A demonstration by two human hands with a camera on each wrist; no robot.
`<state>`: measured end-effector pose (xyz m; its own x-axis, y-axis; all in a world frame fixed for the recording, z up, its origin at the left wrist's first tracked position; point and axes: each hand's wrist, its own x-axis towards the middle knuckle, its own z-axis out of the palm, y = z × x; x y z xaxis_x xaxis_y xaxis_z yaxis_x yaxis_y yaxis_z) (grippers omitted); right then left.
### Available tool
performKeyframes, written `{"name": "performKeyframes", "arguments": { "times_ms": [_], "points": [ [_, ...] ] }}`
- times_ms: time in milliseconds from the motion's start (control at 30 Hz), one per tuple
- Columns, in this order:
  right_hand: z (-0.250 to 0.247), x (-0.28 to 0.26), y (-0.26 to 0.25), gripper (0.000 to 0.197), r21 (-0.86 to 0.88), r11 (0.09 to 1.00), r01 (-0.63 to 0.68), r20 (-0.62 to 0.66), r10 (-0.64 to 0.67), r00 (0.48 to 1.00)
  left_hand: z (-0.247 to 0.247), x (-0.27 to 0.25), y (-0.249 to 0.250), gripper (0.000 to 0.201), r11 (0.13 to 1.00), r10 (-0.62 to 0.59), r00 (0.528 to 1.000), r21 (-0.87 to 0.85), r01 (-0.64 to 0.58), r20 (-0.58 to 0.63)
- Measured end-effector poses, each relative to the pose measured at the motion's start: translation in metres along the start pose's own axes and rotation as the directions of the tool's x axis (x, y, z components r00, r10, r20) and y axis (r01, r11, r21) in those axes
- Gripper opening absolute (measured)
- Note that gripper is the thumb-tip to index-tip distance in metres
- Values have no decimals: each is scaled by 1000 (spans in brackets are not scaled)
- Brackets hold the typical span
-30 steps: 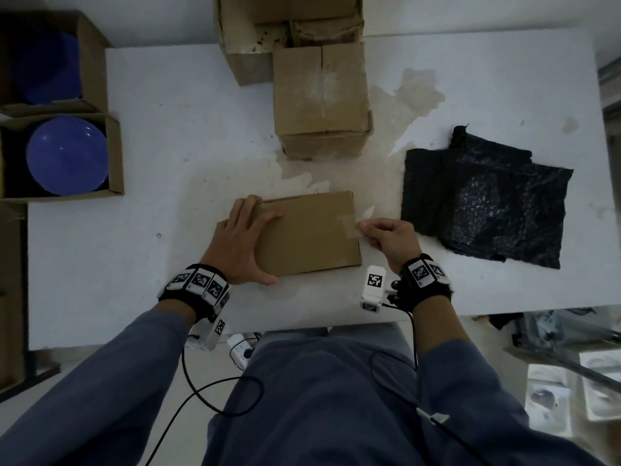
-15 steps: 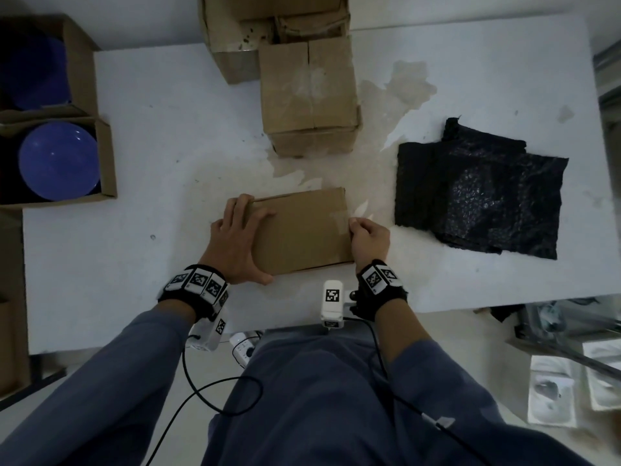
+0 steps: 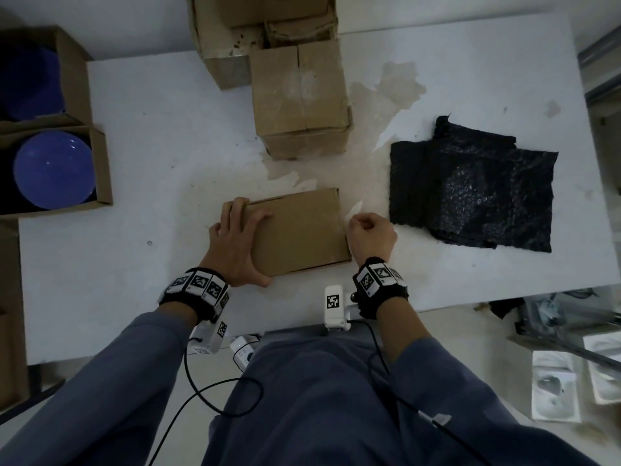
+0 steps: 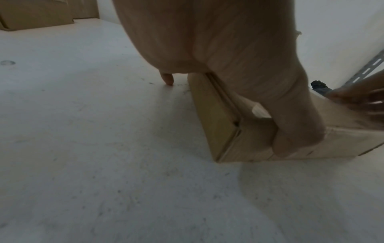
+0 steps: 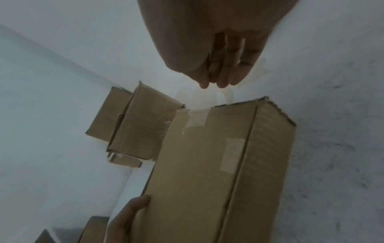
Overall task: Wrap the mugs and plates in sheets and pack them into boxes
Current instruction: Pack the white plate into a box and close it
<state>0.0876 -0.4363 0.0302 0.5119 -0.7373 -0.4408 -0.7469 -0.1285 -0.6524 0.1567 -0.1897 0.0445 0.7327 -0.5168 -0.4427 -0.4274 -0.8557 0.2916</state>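
A flat, closed cardboard box [image 3: 299, 230] lies on the white table [image 3: 151, 183] in front of me. My left hand [image 3: 235, 237] grips its left end, with the fingers over the top and the thumb [image 4: 297, 131] pressed on the near side. My right hand [image 3: 368, 230] is at the box's right edge, where its fingertips [image 5: 214, 82] pinch a strip of clear tape [image 5: 199, 118] stuck across that end. A stack of black bubble-wrap sheets [image 3: 470, 190] lies to the right. A blue plate [image 3: 53, 169] sits in an open box at the left.
A taller closed carton [image 3: 299, 99] stands behind the flat box, with an open carton [image 3: 235, 31] behind that at the table's far edge. Another open box [image 3: 33, 72] with something blue inside is at the far left. White packets [image 3: 554, 388] lie on the floor at the right.
My right hand has moved left with the tape, from just right of the box to its right edge. The left hand has kept its grip.
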Motion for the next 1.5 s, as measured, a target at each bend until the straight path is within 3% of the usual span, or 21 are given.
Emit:
{"name": "performKeyframes", "arguments": {
  "times_ms": [167, 333, 533, 633, 733, 867, 967, 1067, 1133, 1267, 1433, 1500],
  "points": [
    [-1, -10, -4, 20, 65, 969, 238, -109, -230, 967, 1, 0, -1, 130, 1000, 4, 1000, -1, -4, -3],
    [12, -24, -4, 22, -28, 949, 315, 49, -313, 948, 2, -1, -1, 131, 1000, 9, 1000, -1, -9, -19],
    [12, -28, 4, 27, -75, 961, 266, 101, -258, 961, 3, -1, -1, 132, 1000, 8, 1000, -3, -8, -20],
    [3, -27, 6, 45, -123, 968, 219, 153, -199, 968, 3, -1, -1, 131, 1000, 9, 1000, -10, -9, -24],
    [3, -22, 0, 55, -169, 958, 233, 119, -215, 969, 3, 0, -1, 131, 1000, 7, 1000, -12, -8, -23],
    [17, -23, -3, 61, -76, 982, 173, 234, -151, 960, 3, -1, -1, 131, 1000, -2, 1000, -17, 2, -17],
    [16, -28, 10, 77, -187, 969, 163, 257, -112, 960, 3, -1, -1, 129, 1000, -5, 1000, -26, 4, -15],
    [5, -26, 9, 75, -324, 919, 223, 196, -165, 967, 3, -1, -1, 129, 1000, 0, 1000, -29, 0, -25],
    [2, -24, 4, 73, -297, 931, 212, 151, -174, 973, 4, -1, -1, 130, 1000, 7, 999, -27, -8, -31],
    [9, -30, 5, 47, -246, 938, 244, 204, -195, 959, 6, 0, -3, 129, 1000, 8, 999, -19, -9, -33],
    [-3, -35, 17, 52, -465, 842, 274, 181, -212, 960, 8, -1, -4, 127, 1000, 8, 999, -23, -9, -44],
    [-5, -32, 17, 49, -455, 853, 255, 183, -191, 964, 9, -2, -5, 128, 1000, 16, 999, -26, -17, -40]
  ]
}}
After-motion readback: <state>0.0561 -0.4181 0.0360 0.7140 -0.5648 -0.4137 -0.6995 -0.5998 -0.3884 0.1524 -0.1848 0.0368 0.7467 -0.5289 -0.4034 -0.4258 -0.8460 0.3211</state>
